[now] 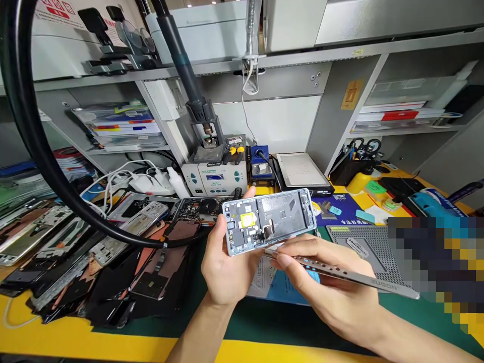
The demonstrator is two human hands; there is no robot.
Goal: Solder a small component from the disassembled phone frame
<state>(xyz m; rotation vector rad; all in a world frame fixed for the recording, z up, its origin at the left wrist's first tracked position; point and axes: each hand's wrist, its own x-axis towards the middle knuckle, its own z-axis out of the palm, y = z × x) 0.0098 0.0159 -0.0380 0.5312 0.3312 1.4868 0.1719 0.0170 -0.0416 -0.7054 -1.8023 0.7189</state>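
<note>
An opened phone (pixel 282 217) lies tilted in my left hand (pixel 229 267), its inside facing me. The left thumb presses along its short left edge and the palm is under it. A yellow square patch (pixel 248 220) shows on its board, and the right part is a bare metal bay. My right hand (pixel 328 277) pinches metal tweezers (pixel 351 275) with holes along the arm. The tweezers' tips are at the phone's lower edge, near a small copper-coloured flex piece (pixel 268 230). Whether they touch it I cannot tell.
Loose phone parts (pixel 159 272) are heaped on the left. A hot-air station (pixel 215 176) stands behind, its black hose (pixel 22 126) looping across the left. A perforated mat (pixel 336 237) lies right, with a yellow bottle (pixel 359 180) beyond. A green mat (pixel 257 322) covers the front.
</note>
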